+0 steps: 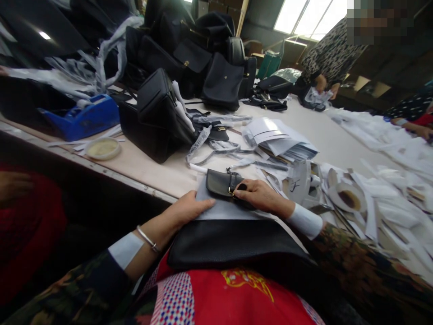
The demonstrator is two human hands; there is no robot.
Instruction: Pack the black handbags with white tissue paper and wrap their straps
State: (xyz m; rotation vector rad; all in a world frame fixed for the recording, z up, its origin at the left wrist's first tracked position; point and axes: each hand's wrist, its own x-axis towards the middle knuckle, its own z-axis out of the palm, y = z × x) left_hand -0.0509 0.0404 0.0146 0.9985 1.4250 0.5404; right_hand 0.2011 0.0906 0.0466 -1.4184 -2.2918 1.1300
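A black leather bag (233, 241) rests against my lap at the table's edge, with a smooth grey sheet (225, 211) over its upper part. My left hand (192, 206) grips the side of the bag, thumb pressed on the grey sheet and fingers hidden beneath. Beyond the sheet lies a small black flap or pouch (217, 183) with a gold-coloured buckle. My right hand (255, 193) pinches a short black strap near that buckle; its lower fingers are partly out of sight.
Black bags (223, 81) are heaped at the back. A blue tape dispenser (84, 118) and a tape roll (103, 148) sit at left. Grey-white sheets (280, 137), a light dispenser (302, 183) and paper scraps lie right. Another person's hands (324, 85) handle wrapping across the table.
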